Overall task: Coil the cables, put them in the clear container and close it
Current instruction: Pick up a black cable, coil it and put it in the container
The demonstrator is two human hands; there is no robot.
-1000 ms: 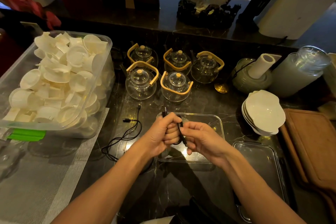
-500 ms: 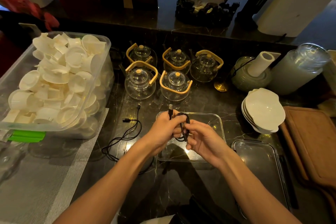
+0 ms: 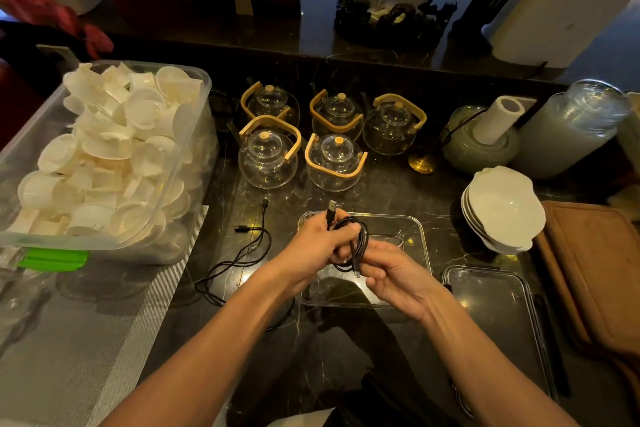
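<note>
Two hands over the dark worktop (image 3: 346, 340), left hand (image 3: 313, 253) gripping a coiled black cable (image 3: 362, 241), right hand (image 3: 394, 279) pinching its loose end, clear container (image 3: 420, 236) open beneath, lid (image 3: 491, 315) beside it, second cable (image 3: 239, 253) lying loose leftward, glass teapots (image 3: 268, 158) beyond.

Left hand (image 3: 313, 246) fingers hiding part of coiled cable (image 3: 360, 243). Loose cable (image 3: 242, 253) running under left forearm, far end unseen. Lid (image 3: 498, 319) partly behind right forearm; cutting board (image 3: 595, 270) cut by right edge.
</note>
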